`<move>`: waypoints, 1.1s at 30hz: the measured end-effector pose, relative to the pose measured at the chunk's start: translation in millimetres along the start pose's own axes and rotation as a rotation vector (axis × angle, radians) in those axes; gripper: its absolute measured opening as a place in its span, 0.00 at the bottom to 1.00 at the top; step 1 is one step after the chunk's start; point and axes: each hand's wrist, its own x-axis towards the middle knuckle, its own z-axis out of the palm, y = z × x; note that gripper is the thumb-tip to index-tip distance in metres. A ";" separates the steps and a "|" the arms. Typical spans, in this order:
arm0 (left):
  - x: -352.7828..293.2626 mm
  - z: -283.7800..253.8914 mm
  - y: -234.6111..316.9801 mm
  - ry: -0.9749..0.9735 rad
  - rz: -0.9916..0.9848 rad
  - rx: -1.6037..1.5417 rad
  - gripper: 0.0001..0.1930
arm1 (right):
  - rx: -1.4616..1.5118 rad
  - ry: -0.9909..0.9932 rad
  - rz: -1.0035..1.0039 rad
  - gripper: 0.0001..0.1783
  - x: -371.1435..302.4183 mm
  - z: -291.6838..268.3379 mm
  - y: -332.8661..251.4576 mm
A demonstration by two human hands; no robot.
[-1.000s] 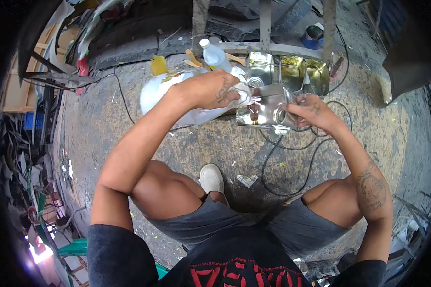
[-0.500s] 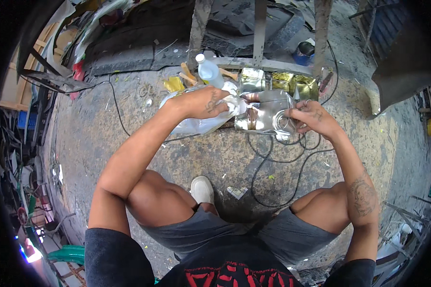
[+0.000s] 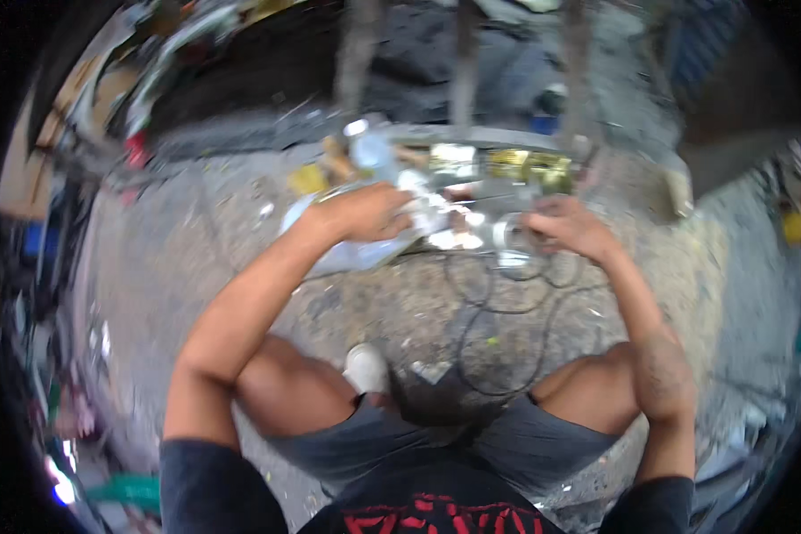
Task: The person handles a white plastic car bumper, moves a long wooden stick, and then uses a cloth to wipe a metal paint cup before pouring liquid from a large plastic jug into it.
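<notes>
My left hand (image 3: pixel 369 214) is closed on a crumpled white rag (image 3: pixel 425 205), pressed against the near end of a shiny silver metal can (image 3: pixel 494 206). The can lies on its side, and its end with a round raised ring faces my right hand (image 3: pixel 574 230). That hand's fingers are closed over the can's edge. Motion blurs both hands and the can, so fine details are lost. Under my left forearm spreads a pale clear plastic sheet or bag (image 3: pixel 351 256). Just behind the rag stands a plastic bottle (image 3: pixel 372 153) with a white cap and light blue contents.
Behind the can stand another silver can (image 3: pixel 454 161) and gold-coloured cans (image 3: pixel 508 165). Wooden handles (image 3: pixel 335 160) and a yellow piece (image 3: pixel 308 179) lie by the bottle. A black cable (image 3: pixel 465 356) loops over the concrete floor (image 3: pixel 178 267). Metal uprights (image 3: pixel 465 71) rise at the back.
The whole view has shifted and blurred, so the scene sits slightly lower and more to the left. Both hands keep their holds on the rag and the can.
</notes>
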 end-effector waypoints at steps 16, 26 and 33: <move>-14.4 21.0 -6.8 0.181 0.010 0.081 0.20 | -0.074 0.082 -0.078 0.32 2.0 17.6 15.1; 3.0 -11.0 39.3 0.161 -0.005 0.164 0.17 | -0.052 -0.007 -0.083 0.35 8.4 1.5 21.5; -48.6 -18.6 26.8 0.054 -0.158 -0.032 0.17 | -0.121 -0.003 -0.096 0.36 12.2 54.7 -30.7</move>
